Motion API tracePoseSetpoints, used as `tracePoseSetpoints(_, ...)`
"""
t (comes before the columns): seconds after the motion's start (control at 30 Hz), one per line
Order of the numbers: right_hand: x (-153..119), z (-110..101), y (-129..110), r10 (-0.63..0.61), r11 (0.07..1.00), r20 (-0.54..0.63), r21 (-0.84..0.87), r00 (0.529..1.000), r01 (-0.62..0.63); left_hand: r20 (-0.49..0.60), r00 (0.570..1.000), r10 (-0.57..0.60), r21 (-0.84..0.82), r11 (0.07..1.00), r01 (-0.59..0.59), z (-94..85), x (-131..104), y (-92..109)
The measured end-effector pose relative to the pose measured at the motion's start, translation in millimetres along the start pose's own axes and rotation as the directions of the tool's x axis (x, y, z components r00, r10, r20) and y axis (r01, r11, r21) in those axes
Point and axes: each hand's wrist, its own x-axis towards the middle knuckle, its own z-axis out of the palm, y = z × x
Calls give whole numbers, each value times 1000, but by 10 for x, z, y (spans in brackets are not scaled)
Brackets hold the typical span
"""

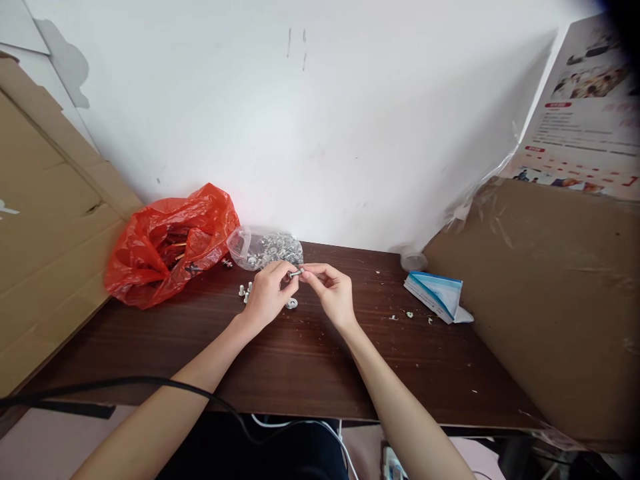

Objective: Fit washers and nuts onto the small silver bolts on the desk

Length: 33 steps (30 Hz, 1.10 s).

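Above the table, my left hand [269, 290] pinches a small metal bolt [295, 273] between thumb and fingertips. From the other side, my right hand [332, 291] has its thumb and index finger closed at the bolt's other end. Whether a nut or washer sits there is hidden by the fingers. Below the hands, round metal washers [291, 303] lie on the wood. Several small silver bolts [243, 291] stand or lie just left of my left hand. Behind it rests a clear plastic container [240, 247] on its side, full of small metal parts.
A red plastic bag [215, 213] stands at the left by a cardboard panel [55, 200]. On the right are a blue and white packet [440, 293], a clear cup [413, 257] and another cardboard panel [545, 287]. A black cable [125, 381] crosses over my left forearm.
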Motion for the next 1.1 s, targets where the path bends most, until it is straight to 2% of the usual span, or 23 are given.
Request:
tracePoseSetpoints(0.13,24,-20,-13,-1,1000,4,16,1000,1,-10,1000,30,21,999,-30,9,-2,12)
tracePoseSetpoints(0.37,32,-40,-54,20,993,6,117,1000,-21,-12,1000,8,-121,993,-9,17,9,24)
tracePoseSetpoints(0.5,38,-79,-54,-1,1000,53,4,999,1,-6,999,44,-101,994,-45,-2,18,35)
tracePoseSetpoints(0.6,45,-109,-59,-60,994,96,-89,994,68,22,998,53,-84,995,-51,-2,16,34)
tracePoseSetpoints(0.7,56,-130,-86,-107,991,136,-65,985,117,71,997,-20,-180,983,32,11,16,24)
tracePoseSetpoints(0.8,67,-140,-110,-105,994,169,-6,980,108,153,983,-97,-284,949,138,13,24,23)
tracePoseSetpoints(0.87,70,-145,-107,-89,996,180,-3,980,91,180,979,-100,-292,944,150,6,30,28)
tracePoseSetpoints(0.97,63,-150,-73,-63,992,159,-97,985,79,141,990,-22,-200,978,50,-7,28,36)
tracePoseSetpoints(1.1,52,-159,-31,-11,946,113,-322,994,47,136,984,111,-77,992,-101,-14,12,34)
